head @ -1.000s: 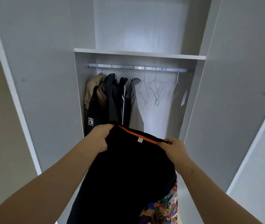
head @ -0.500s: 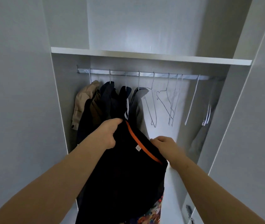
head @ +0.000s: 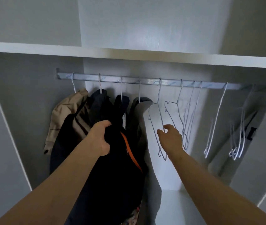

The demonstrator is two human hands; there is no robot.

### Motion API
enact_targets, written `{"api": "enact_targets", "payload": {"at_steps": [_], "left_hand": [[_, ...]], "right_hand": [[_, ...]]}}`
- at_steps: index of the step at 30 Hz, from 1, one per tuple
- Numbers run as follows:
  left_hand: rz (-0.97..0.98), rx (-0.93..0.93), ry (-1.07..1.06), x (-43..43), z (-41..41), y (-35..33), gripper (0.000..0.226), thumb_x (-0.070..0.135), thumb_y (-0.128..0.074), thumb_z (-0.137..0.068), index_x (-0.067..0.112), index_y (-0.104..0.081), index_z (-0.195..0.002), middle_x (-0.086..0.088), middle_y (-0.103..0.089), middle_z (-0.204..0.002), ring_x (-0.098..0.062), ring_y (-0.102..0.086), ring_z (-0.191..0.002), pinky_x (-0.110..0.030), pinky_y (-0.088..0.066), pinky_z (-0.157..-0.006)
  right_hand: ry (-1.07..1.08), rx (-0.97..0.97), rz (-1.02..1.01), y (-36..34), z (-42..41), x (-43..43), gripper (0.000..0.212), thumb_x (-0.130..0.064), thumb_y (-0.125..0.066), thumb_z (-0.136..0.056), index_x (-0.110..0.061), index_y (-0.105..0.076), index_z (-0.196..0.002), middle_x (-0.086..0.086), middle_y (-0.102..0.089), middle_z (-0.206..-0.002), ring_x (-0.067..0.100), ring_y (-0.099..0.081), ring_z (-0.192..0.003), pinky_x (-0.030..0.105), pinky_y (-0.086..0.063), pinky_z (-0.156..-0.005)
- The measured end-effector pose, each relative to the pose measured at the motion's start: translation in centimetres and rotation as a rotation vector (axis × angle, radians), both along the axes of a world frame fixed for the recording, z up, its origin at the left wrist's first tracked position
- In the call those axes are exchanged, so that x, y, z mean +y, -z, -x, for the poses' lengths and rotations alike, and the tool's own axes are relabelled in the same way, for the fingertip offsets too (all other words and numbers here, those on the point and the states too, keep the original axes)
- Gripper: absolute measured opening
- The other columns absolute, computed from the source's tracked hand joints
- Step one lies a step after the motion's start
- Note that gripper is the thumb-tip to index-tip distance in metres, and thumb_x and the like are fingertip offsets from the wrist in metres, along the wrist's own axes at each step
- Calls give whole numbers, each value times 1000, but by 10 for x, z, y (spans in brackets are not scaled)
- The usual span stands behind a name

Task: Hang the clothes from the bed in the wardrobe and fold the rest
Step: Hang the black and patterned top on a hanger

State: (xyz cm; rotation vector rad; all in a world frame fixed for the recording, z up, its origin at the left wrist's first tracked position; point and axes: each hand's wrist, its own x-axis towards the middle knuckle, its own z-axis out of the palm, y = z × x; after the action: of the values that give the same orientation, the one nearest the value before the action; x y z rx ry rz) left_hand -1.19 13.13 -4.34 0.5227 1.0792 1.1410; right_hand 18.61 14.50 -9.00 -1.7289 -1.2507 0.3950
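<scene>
My left hand (head: 100,139) grips the top of a black garment (head: 112,179) with an orange neck band; the cloth hangs down from it in front of the open wardrobe. My right hand (head: 171,137) has let go of the garment and reaches into the wardrobe, its thumb and fingers spread at the lower wire of an empty white wire hanger (head: 157,125) on the metal rail (head: 145,81). Whether the fingers touch the wire is unclear.
Left on the rail hang a beige jacket (head: 64,114) and several dark garments (head: 106,108). Several more empty wire hangers (head: 187,114) hang to the right, some at the far right (head: 237,137). A white shelf (head: 129,53) runs above the rail.
I have moved closer to the wardrobe. My right hand released the black garment's collar and rose toward an empty hanger. The garment now hangs from my left hand alone.
</scene>
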Motion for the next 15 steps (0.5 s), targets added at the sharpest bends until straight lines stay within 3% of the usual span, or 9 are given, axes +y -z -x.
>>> {"api": "enact_targets", "payload": {"at_steps": [2,5,9,12,15], "left_hand": [[8,-1,-20,15,-7,0,23,16,-50,-89,3,-58,-72,-13,-58,-67,-26,-57,-63,-39,-52,-64],[14,-14,-23,33,-17,3,27,13,-48,-88,3,-55,-64,-10,-57,-47,-25,-57,-43,-29,-52,-46],[40,-41,-25,45,-22,4,27,14,-49,-87,4,-54,-63,-8,-55,-40,-22,-54,-35,-25,-49,-38],[59,-42,12,51,-22,5,24,15,-50,-87,3,-55,-66,-9,-56,-42,-22,-55,-34,-28,-50,-38],[62,-31,52,51,-24,6,20,14,-51,-87,2,-58,-72,-11,-60,-45,-26,-58,-45,-30,-50,-41]], "right_hand": [[-23,67,124,2,-9,25,51,-20,-52,-92,-3,-35,-137,16,-52,-126,28,-56,-105,33,-44,-80],[-132,308,285,10,-16,49,37,-5,-48,-92,1,-39,-128,20,-56,-106,22,-56,-69,29,-46,-57],[-104,306,162,17,-19,67,17,-6,-39,-94,-3,-56,-98,7,-48,-70,17,-42,-57,27,-36,-53],[-71,376,55,11,-19,72,19,-6,-40,-93,-1,-59,-96,4,-43,-63,14,-36,-53,24,-28,-50],[-52,368,12,5,-15,65,18,-9,-42,-94,-4,-58,-95,2,-45,-64,13,-39,-54,23,-30,-50]]}}
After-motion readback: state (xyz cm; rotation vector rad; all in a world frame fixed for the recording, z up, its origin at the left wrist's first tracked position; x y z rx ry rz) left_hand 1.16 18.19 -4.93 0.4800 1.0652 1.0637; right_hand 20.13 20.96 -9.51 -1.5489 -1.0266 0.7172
